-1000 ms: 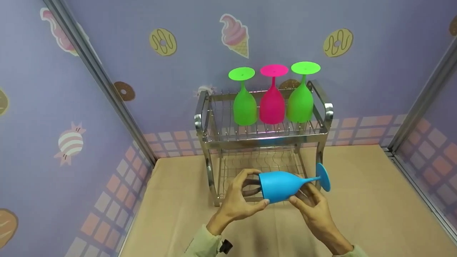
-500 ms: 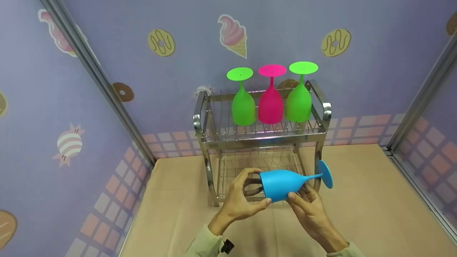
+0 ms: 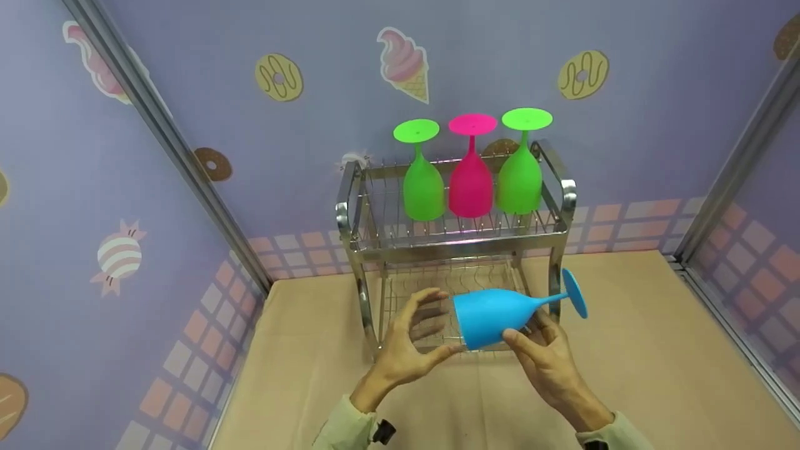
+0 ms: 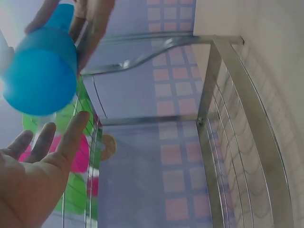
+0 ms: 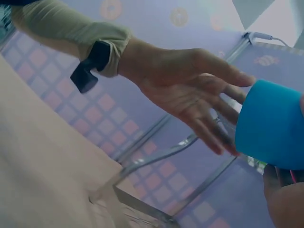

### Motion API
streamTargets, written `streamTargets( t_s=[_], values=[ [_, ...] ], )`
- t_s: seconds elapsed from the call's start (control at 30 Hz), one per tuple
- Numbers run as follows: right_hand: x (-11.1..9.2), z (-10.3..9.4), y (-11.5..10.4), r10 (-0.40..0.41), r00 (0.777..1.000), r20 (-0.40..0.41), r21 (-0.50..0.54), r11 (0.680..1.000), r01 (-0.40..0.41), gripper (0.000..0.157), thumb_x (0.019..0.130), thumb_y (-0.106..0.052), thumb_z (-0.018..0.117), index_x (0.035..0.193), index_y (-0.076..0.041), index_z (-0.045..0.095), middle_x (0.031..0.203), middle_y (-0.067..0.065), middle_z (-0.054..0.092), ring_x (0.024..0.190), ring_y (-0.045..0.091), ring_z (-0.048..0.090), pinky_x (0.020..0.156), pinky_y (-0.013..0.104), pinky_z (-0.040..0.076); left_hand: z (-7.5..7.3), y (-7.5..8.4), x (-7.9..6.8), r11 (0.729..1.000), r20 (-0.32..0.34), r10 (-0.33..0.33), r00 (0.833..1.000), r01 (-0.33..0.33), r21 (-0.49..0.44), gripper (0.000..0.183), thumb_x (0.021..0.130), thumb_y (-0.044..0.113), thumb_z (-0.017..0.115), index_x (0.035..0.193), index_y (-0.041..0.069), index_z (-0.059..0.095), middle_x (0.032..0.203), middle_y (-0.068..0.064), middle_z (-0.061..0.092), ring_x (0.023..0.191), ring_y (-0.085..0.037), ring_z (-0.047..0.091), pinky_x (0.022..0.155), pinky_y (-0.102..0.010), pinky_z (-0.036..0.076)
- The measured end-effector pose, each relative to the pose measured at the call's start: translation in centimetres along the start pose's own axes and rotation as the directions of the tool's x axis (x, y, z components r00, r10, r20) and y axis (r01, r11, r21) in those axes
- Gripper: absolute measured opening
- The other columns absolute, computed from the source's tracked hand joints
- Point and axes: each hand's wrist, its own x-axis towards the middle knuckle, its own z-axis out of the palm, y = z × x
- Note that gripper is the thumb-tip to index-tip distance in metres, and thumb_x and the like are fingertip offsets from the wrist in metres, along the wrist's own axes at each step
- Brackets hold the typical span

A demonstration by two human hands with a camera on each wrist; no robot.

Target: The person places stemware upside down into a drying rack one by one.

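A blue plastic goblet (image 3: pixel 494 315) lies sideways in the air in front of the rack, its rim to the left and its foot tilted up at the right. My right hand (image 3: pixel 550 365) holds it from below, thumb on the near side of the bowl. Beside the rim, my left hand (image 3: pixel 406 350) has its fingers spread and its thumb close to the lower rim. In the left wrist view the goblet's open mouth (image 4: pixel 40 80) faces the left palm, clear of the fingers. The right wrist view also shows the relaxed left hand (image 5: pixel 180 90) by the rim.
A two-tier metal dish rack (image 3: pixel 462 248) stands at the back. Upside down on its top tier are a left green goblet (image 3: pixel 424 194), a pink goblet (image 3: pixel 470 190) and a right green goblet (image 3: pixel 520 184). Patterned walls (image 3: pixel 337 75) enclose the cloth-covered table (image 3: pixel 631 312).
My left hand has let go of the goblet's rim and drawn slightly left, its fingers spreading. The goblet, in my right hand, has risen a little, its foot tilting further up.
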Motion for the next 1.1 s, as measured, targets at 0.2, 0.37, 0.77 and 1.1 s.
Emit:
streamTargets(
  t_s=[0.2,0.37,0.77,1.1],
  values=[
    [1.7,-0.2,-2.9,-0.121,0.993,0.01,-0.162,0.979,0.121,0.079,0.089,0.016,0.072,0.16,0.0,0.042,0.153,0.01,0.057,0.137,0.016,0.063,0.111,0.034,0.056,-3.9,-1.1,-0.4,0.985,-0.182,-0.004,0.983,0.035,0.171,0.07,0.091,0.019,0.087,0.149,0.001,0.052,0.148,-0.018,0.059,0.131,-0.037,0.066,0.106,-0.046,0.06],
    [3.8,0.4,-6.4,-0.176,0.979,0.1,-0.42,0.885,0.201,0.075,0.087,0.01,0.08,0.155,-0.002,0.052,0.151,0.018,0.061,0.134,0.021,0.066,0.108,0.033,0.057,-6.8,-2.0,-0.7,0.954,-0.335,-0.004,0.942,0.104,0.28,0.061,0.09,0.014,0.087,0.143,0.001,0.058,0.143,-0.02,0.064,0.127,-0.041,0.068,0.105,-0.053,0.061],
    [9.2,6.3,-14.3,-0.151,0.932,0.329,-0.639,0.692,0.338,0.075,0.081,-0.014,0.094,0.145,0.0,0.059,0.14,0.017,0.068,0.127,0.037,0.069,0.109,0.05,0.059,-9.2,-6.1,-1.9,0.906,-0.497,-0.146,0.855,0.317,0.28,0.054,0.089,-0.004,0.08,0.139,-0.006,0.058,0.138,-0.029,0.063,0.117,-0.054,0.068,0.098,-0.065,0.061],
    [13.4,10.8,-16.6,-0.146,0.91,0.388,-0.734,0.548,0.401,0.084,0.078,-0.029,0.095,0.149,-0.002,0.058,0.14,0.016,0.069,0.126,0.034,0.069,0.109,0.052,0.058,-9.1,-8.6,-1.7,0.91,-0.489,-0.132,0.862,0.302,0.285,0.05,0.085,-0.019,0.072,0.133,-0.006,0.06,0.121,-0.029,0.069,0.101,-0.048,0.076,0.086,-0.052,0.068]
  ],
)
